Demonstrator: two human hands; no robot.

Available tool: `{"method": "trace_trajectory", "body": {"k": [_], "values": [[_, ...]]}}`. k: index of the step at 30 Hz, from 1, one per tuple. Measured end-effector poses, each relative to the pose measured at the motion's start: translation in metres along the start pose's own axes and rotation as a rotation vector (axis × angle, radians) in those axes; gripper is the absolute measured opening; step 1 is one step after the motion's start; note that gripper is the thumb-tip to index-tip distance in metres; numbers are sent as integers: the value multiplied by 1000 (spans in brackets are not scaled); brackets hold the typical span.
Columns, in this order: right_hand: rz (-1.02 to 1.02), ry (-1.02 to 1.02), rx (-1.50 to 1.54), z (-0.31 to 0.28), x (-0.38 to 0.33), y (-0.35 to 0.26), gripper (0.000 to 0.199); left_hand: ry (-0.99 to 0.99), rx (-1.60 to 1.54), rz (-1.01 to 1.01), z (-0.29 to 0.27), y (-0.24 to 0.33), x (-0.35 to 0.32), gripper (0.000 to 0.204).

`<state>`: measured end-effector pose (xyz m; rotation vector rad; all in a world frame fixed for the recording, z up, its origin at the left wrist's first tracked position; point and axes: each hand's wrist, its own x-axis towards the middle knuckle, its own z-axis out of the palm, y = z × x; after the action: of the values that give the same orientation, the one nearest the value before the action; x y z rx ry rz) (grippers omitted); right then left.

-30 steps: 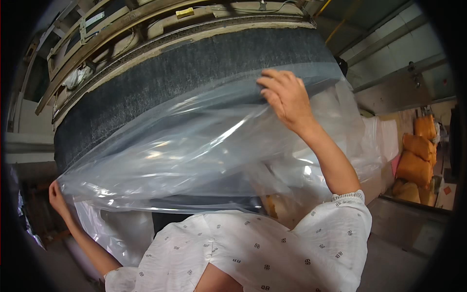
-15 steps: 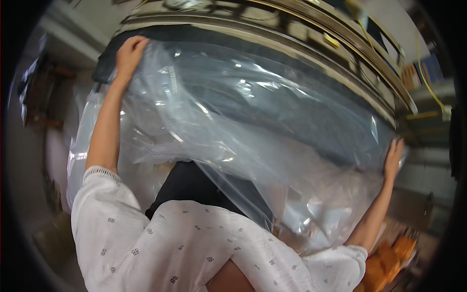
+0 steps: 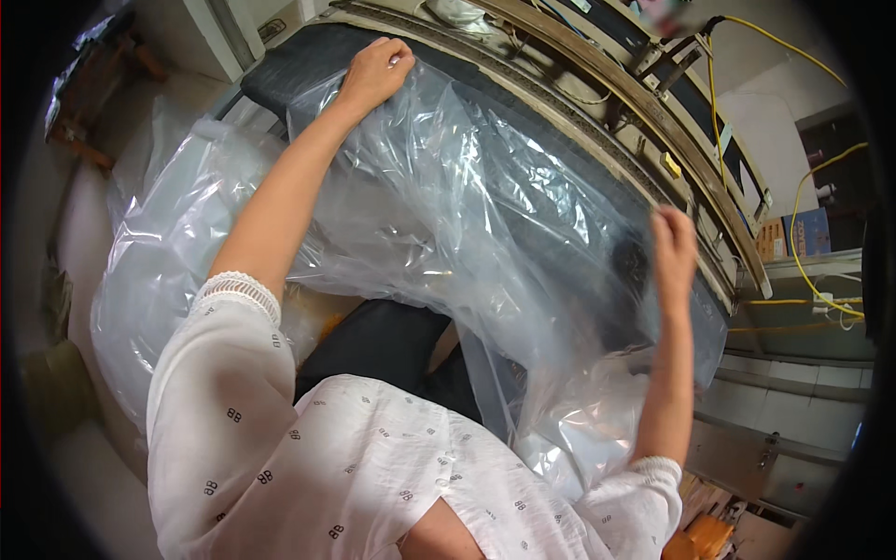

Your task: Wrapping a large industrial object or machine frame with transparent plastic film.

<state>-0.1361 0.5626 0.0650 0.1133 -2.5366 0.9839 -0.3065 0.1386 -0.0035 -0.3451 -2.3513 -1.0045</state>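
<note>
A wide sheet of clear plastic film (image 3: 439,187) lies bunched over a dark padded worktop (image 3: 308,58) and hangs over its near edge. My left hand (image 3: 376,75) is closed on the film's upper left edge, at the far side of the worktop. On the right, my right hand (image 3: 674,252) is raised near the machine's rail with its fingers pinched together at the film's right part. Motion smears the film just below those fingers. Folds of the sheet drape down toward my lap, creased and shiny.
A long machine with a wooden rail (image 3: 644,112) runs along the worktop's far side. A yellow cable (image 3: 795,224) hangs at the right, near a blue and brown box (image 3: 793,233). More clear film (image 3: 177,261) is heaped at the left. An orange item (image 3: 705,539) lies low at the right.
Both hands have come closer together: the left moved right, the right moved left and up. The film between them went from stretched wide to gathered in folds.
</note>
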Motion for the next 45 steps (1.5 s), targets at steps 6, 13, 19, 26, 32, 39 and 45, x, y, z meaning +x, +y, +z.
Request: {"method": "trace_trajectory", "body": {"k": [6, 13, 19, 26, 32, 39, 45], "values": [[-342, -129, -114, 120, -77, -175, 51, 79, -70, 58, 13, -15, -3, 12], [-70, 64, -678, 41, -186, -62, 50, 113, -1, 87, 25, -22, 0, 12], [505, 361, -833, -97, -292, -17, 15, -3, 111, 100, 10, -27, 10, 21], [70, 645, 696, -234, -237, -75, 21, -113, 125, 120, 14, -23, 6, 20], [510, 654, 108, -216, -169, 101, 21, -102, 140, 145, -5, -46, 6, 21], [661, 437, -79, -182, -148, 181, 16, -187, 132, 130, -33, -37, -6, 20], [682, 355, -74, -188, -103, 216, 21, -212, 234, 144, -36, -36, -6, 20]]}}
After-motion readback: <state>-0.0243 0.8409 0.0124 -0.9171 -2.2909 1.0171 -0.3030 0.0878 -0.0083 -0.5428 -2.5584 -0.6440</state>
